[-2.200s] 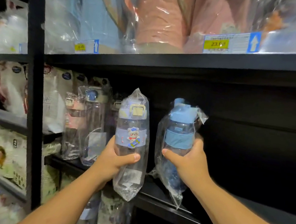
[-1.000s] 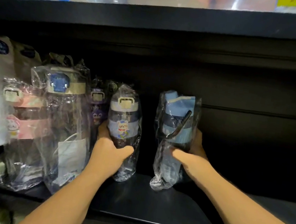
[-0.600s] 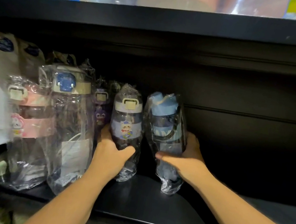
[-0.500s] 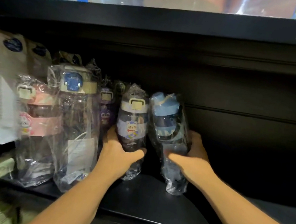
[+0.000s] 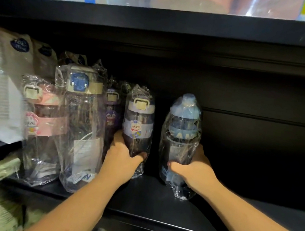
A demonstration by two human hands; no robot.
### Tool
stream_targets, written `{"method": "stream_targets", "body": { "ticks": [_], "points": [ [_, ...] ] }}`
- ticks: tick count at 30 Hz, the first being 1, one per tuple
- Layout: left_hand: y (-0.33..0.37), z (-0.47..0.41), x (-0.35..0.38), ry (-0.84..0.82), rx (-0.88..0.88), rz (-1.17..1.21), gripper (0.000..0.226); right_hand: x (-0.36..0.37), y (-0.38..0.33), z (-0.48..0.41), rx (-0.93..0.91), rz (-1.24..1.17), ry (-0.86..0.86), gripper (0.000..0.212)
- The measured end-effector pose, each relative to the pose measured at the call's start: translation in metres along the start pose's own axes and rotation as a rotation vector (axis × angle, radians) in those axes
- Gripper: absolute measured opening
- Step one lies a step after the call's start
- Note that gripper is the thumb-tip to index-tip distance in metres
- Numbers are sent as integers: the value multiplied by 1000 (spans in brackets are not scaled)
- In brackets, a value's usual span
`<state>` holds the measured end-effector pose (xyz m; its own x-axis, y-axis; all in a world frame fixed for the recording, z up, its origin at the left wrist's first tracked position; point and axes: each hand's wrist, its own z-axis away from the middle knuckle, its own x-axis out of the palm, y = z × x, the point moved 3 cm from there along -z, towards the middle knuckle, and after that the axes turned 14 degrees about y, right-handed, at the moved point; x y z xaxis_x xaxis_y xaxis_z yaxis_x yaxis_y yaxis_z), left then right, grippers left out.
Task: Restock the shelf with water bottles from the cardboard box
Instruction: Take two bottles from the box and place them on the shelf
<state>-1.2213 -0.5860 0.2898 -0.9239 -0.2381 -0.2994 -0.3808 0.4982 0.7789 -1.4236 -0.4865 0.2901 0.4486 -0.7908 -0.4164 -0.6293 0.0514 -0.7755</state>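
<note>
bottles are both down on the shelf (image 5: pixel 154 204) now, each in its clear wrap. the bear bottle (image 5: pixel 138 125) stands upright just beside the purple bottle (image 5: pixel 110 113) at the end of the row, and the left hand (image 5: pixel 121 158) is curled round its lower half, thumb across the front. the blue bottle (image 5: pixel 180 139) was leaning against the bear bottle half a second ago. it now stands straighter and apart from it, with a dark gap between the two and its wrapped base on the shelf a little nearer the front edge. the right hand (image 5: pixel 194 171) grips it low, thumb in front. a couple of seconds ago both were held in the air before the shelf, so the placing looks nearly finished. what seems left is to let go of both, perhaps after nudging the blue bottle into line. bare shelf lies to the right, so more bottles likely follow. the box is not in view.
</note>
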Motion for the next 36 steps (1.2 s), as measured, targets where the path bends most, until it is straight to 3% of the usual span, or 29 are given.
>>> {"method": "stream_targets", "body": {
  "ticks": [6,9,11,23,31,36],
  "points": [
    [1,5,1,-9,-8,-46,94,5,-4,5,4,171,-82,78],
    [2,6,1,-14,-17,-60,97,8,-4,6,14,205,-113,110],
    [3,7,1,-22,-14,-71,100,4,-6,6,3,217,-59,114],
    [7,15,-4,-88,16,-106,102,2,-24,22,-52,387,-163,38],
    [6,12,-5,-121,-23,-76,102,0,-22,28,-49,324,-167,33],
    [14,36,-17,-264,45,-276,129,2,-18,28,-58,302,-154,36]
  ]
}}
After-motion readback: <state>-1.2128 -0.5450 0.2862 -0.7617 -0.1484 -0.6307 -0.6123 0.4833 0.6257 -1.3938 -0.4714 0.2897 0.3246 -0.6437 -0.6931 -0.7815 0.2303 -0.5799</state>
